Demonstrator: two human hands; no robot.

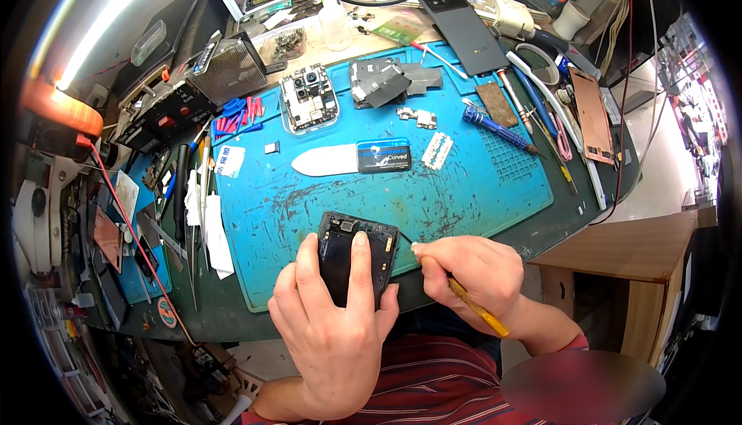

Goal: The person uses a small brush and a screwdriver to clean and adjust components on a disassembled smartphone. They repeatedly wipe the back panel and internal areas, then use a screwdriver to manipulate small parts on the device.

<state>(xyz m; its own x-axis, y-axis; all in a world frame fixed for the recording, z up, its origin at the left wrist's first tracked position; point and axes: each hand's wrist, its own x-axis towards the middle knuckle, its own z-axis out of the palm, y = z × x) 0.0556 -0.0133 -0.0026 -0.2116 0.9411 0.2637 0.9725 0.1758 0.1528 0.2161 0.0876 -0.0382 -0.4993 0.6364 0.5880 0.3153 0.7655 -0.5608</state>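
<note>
A black phone body [335,256] with small internal parts along its top lies at the front of the blue repair mat [266,203]. My left hand [330,328] grips it, fingers over its face and thumb along its right side. My right hand [475,274] is closed on a thin tool with a yellow handle [483,314], whose narrow tip reaches to the phone's upper right edge. Above the phone lies a flat blade-shaped tool [325,160] with a black and blue handle.
A board in a clear tray [309,98], black shielding pieces [379,81], small metal parts [417,118], a blue screwdriver [498,127] and a large dark phone [462,30] lie farther back. Tools crowd both sides [193,208]. A red cable [133,225] runs down the left. A wooden cabinet [610,251] stands right.
</note>
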